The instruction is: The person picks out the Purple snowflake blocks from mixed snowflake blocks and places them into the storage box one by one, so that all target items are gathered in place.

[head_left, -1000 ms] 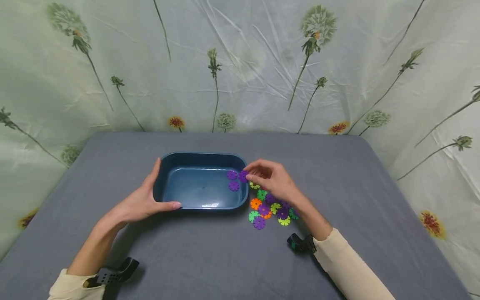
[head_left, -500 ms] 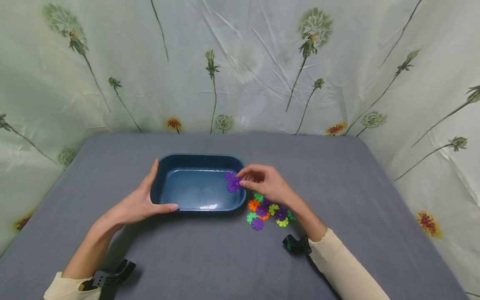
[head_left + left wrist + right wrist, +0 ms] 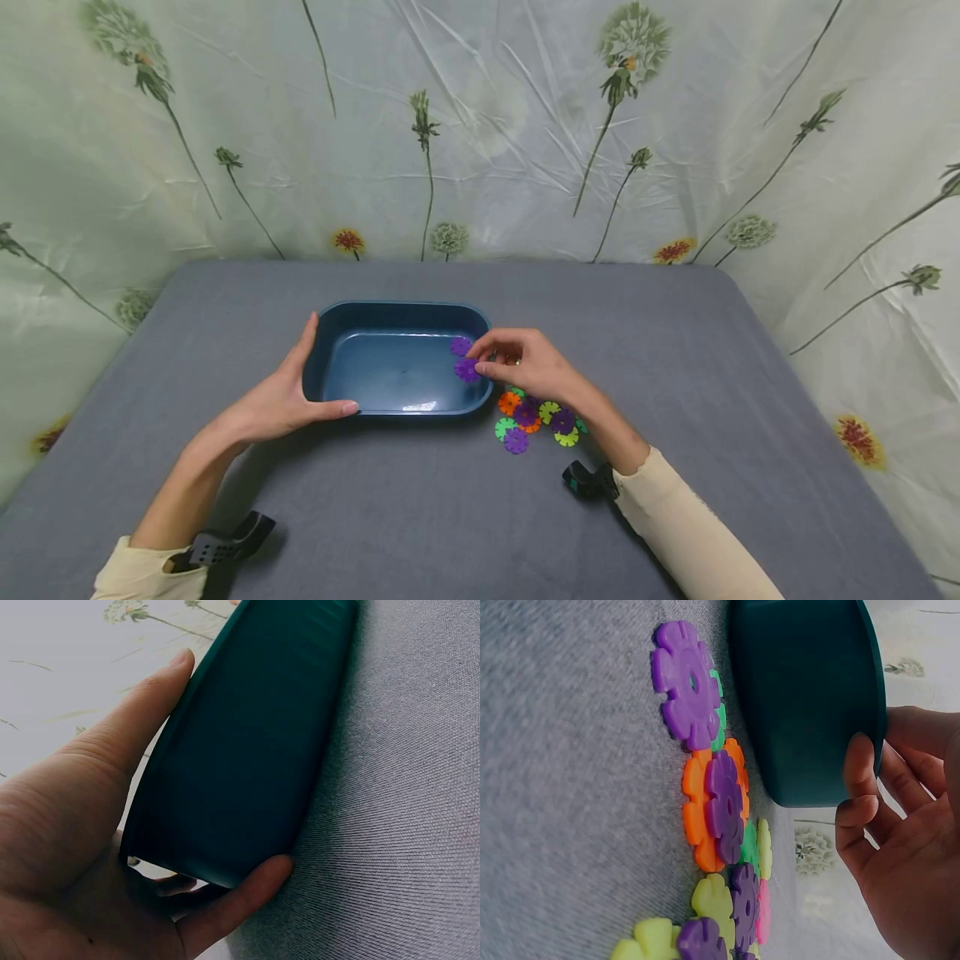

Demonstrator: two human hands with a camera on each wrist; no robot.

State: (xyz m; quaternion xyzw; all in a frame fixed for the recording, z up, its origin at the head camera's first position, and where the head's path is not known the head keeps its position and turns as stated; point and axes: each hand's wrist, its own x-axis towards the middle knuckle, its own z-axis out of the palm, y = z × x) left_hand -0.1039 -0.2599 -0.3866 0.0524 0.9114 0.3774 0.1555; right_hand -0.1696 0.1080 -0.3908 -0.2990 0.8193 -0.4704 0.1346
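A blue plastic bin (image 3: 405, 375) rests on the table. My left hand (image 3: 281, 400) grips its left end, thumb at the near rim and fingers round the far corner; the left wrist view shows this hand (image 3: 97, 817) around the bin's end. My right hand (image 3: 528, 362) reaches over the right rim and pinches a purple notched building disc (image 3: 467, 370) inside the bin. Another purple disc (image 3: 460, 346) lies on the bin floor just beyond. In the right wrist view, the right hand's (image 3: 915, 832) fingertips and the pinched disc are hidden behind the bin wall.
Beside the bin's right end lies a loose pile of notched discs, among them an orange disc (image 3: 509, 404), a purple disc (image 3: 516, 441) and a yellow-green disc (image 3: 566, 437). The grey cloth-covered table (image 3: 435, 517) meets a flower-printed curtain (image 3: 510, 167) behind.
My right hand has moved slightly left and down over the rim, carrying the purple disc in among the discs inside the bin. The left hand keeps its grip on the bin.
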